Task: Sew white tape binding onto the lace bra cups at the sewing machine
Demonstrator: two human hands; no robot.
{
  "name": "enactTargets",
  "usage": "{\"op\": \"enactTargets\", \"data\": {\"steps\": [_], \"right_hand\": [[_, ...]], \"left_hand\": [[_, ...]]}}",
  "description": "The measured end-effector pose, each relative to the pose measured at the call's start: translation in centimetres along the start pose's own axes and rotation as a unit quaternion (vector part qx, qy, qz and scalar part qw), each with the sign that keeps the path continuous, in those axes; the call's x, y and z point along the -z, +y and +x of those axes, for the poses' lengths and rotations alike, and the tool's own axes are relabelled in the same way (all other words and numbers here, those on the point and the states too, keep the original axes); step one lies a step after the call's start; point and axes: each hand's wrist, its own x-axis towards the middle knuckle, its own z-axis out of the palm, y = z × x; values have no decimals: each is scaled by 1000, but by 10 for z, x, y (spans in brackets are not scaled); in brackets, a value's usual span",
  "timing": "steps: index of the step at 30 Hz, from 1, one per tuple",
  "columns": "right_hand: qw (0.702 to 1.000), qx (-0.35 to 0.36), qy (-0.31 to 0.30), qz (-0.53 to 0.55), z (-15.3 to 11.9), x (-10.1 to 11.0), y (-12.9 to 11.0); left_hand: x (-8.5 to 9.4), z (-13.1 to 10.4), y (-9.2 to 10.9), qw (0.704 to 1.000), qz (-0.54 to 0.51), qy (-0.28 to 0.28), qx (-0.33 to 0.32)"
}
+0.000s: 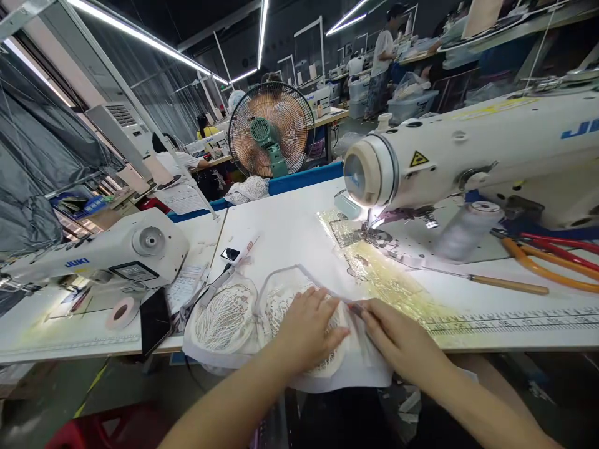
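Note:
A white lace garment piece (224,318) with rounded cup shapes lies at the table's front edge, its lower border hanging over. My left hand (311,330) rests flat on the right-hand lace cup, fingers spread. Over the fabric's upper right edge, my right hand (390,333) is closed around a small dark tool (356,309) with a reddish tip; most of the tool is hidden by the fingers. The sewing machine's needle area (372,227) is lit, above and to the right of both hands.
A wooden-handled tool (510,285), orange-handled scissors (547,265) and a thread cone (470,231) lie right. A phone (155,321), tape roll (122,312) and second machine (140,246) are left. Behind the table stands a fan (271,128); people work farther back.

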Motion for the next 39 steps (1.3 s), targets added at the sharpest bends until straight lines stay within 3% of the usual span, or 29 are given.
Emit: {"op": "enactTargets", "data": {"steps": [4,9,13,21,29,34,39], "right_hand": [[997,-4,23,-72,18,10,6],[980,11,-44,-195,37,5,-3],[964,19,-51,-260,42,-1,-11],[954,62,-35,-292,45,-6,-11],[937,115,-69,-321,33,11,0],[943,108,-52,-309,24,17,5],[958,80,-33,-273,33,7,-3]], "left_hand": [[-14,-7,6,999,32,17,14],[-14,-6,3,999,36,19,10],[-13,-5,4,999,39,21,8],[-16,-3,3,999,43,31,4],[-16,-2,4,998,52,32,9],[-16,-1,3,998,55,31,8],[-16,-2,4,998,61,34,8]]}}
